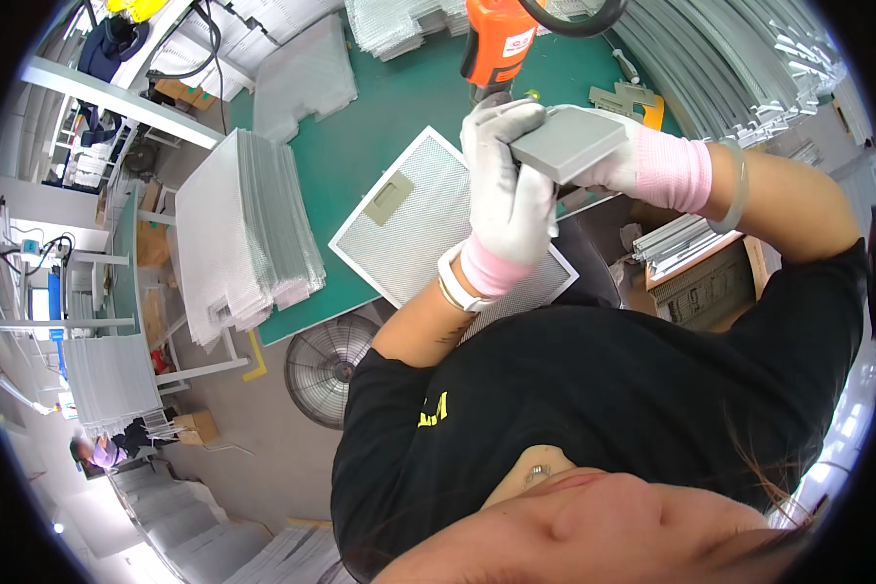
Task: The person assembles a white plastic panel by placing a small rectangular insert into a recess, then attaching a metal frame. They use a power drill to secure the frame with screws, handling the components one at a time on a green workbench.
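Note:
Both my hands wear white gloves with pink cuffs, close together over the green bench (326,161). A grey rectangular block (572,139) is between them. My right hand (615,165) is closed on it from the right, its fingers partly hidden behind it. My left hand (504,185) is closed at the block's left edge, fingers bent; what they hold is hidden. Just beyond these fingertips is the nose of an orange power tool (501,41), pointing down. A white-framed mesh panel (414,209) with a beige rectangular piece (389,199) lies beneath my left hand.
Stacked mesh panels (248,229) stand at the bench's left, with another pile (307,73) behind. Beige plates (623,99) lie at the far right, near long grey strips (711,63). A floor fan (331,370) and a cardboard box (706,287) are nearby. Another person (107,450) is far left.

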The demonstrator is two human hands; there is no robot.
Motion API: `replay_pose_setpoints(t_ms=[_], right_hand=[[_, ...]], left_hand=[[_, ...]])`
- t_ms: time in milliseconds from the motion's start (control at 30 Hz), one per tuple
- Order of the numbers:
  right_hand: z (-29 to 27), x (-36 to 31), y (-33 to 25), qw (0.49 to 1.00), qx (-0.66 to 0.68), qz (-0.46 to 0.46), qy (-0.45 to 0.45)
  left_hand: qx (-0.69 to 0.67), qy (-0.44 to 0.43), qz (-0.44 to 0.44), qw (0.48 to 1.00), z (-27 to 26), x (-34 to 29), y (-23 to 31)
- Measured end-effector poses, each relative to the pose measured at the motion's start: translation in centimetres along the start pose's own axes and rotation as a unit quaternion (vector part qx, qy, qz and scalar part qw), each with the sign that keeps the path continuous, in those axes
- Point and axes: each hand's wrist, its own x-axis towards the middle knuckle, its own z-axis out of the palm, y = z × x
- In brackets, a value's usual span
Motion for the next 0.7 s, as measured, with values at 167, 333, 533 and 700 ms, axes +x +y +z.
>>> replay_pose_setpoints(t_ms=[167,333,533,700], right_hand=[[-0.7,-0.9,-3.0,0.981,0.07,0.171,-0.054],[0.9,-2.7,-1.4,0.99,-0.006,0.014,0.14],[1.9,-3.0,0.4,0.921,-0.161,-0.19,0.299],[2.8,-2.8,0.0,0.927,-0.147,-0.173,0.299]], left_hand=[[-0.106,0.015,-0.107,0.988,-1.2,-0.1,-0.6],[-0.021,-0.004,-0.063,0.998,-1.6,0.1,-1.1],[-0.078,0.02,-0.101,0.992,-1.1,0.1,-0.8],[-0.085,0.037,-0.129,0.987,-1.2,0.3,-0.6]])
